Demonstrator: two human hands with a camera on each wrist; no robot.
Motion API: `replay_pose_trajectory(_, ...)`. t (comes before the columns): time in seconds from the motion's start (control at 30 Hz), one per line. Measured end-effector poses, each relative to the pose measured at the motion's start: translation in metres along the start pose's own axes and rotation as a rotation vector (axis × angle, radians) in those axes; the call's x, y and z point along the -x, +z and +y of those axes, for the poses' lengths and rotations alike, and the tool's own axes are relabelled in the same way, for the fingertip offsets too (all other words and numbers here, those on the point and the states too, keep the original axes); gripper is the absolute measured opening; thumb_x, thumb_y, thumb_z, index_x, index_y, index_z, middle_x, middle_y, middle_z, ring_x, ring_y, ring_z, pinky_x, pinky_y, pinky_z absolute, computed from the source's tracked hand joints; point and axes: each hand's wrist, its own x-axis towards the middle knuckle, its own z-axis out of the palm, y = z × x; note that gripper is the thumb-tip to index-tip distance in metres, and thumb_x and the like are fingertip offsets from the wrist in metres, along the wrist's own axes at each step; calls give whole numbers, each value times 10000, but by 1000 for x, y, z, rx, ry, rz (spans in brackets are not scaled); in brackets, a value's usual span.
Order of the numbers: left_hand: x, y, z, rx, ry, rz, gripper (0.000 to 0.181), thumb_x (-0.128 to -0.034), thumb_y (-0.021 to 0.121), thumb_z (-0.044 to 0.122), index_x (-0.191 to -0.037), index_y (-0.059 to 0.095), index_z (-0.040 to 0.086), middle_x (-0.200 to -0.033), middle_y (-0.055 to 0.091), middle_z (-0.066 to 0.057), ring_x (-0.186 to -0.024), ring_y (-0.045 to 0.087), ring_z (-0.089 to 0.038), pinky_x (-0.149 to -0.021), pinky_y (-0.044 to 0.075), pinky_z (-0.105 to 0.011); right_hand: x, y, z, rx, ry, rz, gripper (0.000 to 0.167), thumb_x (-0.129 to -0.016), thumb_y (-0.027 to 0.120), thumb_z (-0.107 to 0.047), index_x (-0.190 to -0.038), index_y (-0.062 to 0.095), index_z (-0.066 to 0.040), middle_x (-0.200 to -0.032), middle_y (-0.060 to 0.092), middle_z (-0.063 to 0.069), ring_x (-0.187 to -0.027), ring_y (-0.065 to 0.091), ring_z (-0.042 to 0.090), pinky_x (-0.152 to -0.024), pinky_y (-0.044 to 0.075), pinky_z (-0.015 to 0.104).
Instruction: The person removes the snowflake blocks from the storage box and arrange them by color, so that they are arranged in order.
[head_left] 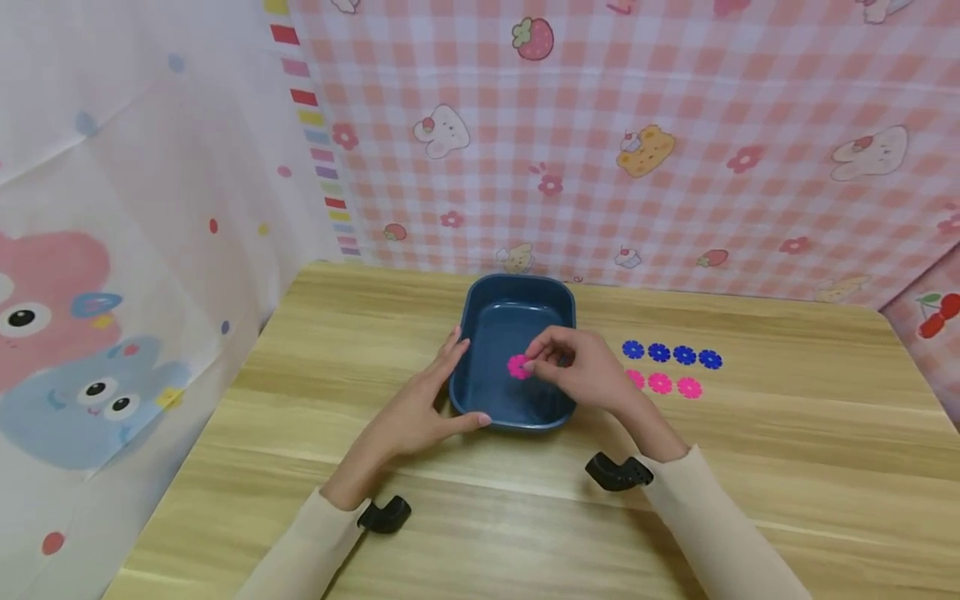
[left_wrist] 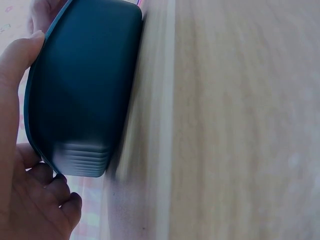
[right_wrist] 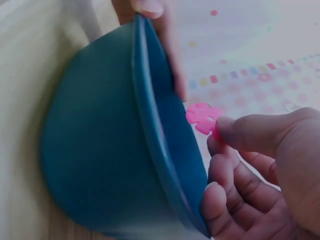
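A dark blue rectangular tub with rounded corners stands on the table. My left hand holds its near left corner, the thumb on the near rim and the fingers along the left side. Those fingers look bent against the tub in the left wrist view. Over the tub's opening, my right hand pinches a pink flower-shaped disc between thumb and forefinger. The right wrist view has this disc beside the rim, notched round its edge. Part of the tub's inside is hidden by the right hand.
Right of the tub lie a row of several blue flower discs and, nearer, a row of pink ones, the leftmost partly behind the right hand. The wooden table meets a checked cloth at its back edge.
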Motion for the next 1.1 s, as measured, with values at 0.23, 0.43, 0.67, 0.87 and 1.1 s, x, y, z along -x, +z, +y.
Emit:
replay_pose_trajectory(0.23,2,-2,-4,-12,2,15,1118,-815,669,764,-1662,93,316,-1738,-44,152,-1599,155,-211,-1255,281,-548,13,-6,1,-52,36,42,65,-954,746,-223,-992,724,-175,-878,692,29,-783,607,223,-639,506,257)
replay_pose_trajectory(0.43,0,-1,0,-4,30,15,1120,-820,679,751,-1665,113,283,-1745,-28,121,-1595,167,-244,-1245,286,-577,25,-18,12,-91,36,82,97,-962,741,-236,-1019,730,-159,-920,724,47,-840,630,206,-676,537,255)
replay_pose_trajectory(0.67,2,0,-1,3,19,2,1123,-817,679,753,-1665,103,294,-1742,-48,135,-1599,151,-234,-1247,284,-574,39,-31,18,-123,61,120,126,-955,750,-268,-1025,721,-168,-969,742,99,-863,654,206,-689,555,261)
replay_pose_trajectory(0.87,5,0,-3,-3,3,7,1119,-812,680,757,-1663,106,312,-1747,-27,118,-1593,167,-238,-1239,297,-584,49,-41,25,-113,103,147,167,-951,753,-291,-1041,717,-155,-978,733,75,-870,655,257,-689,558,275)
replay_pose_trajectory(1.1,0,1,-2,-9,15,11,1120,-813,668,768,-1664,111,299,-1747,-23,114,-1592,176,-245,-1238,302,-579,61,-60,33,-113,159,199,231,-955,745,-325,-1091,711,-142,-1009,729,95,-857,683,274,-647,573,300)
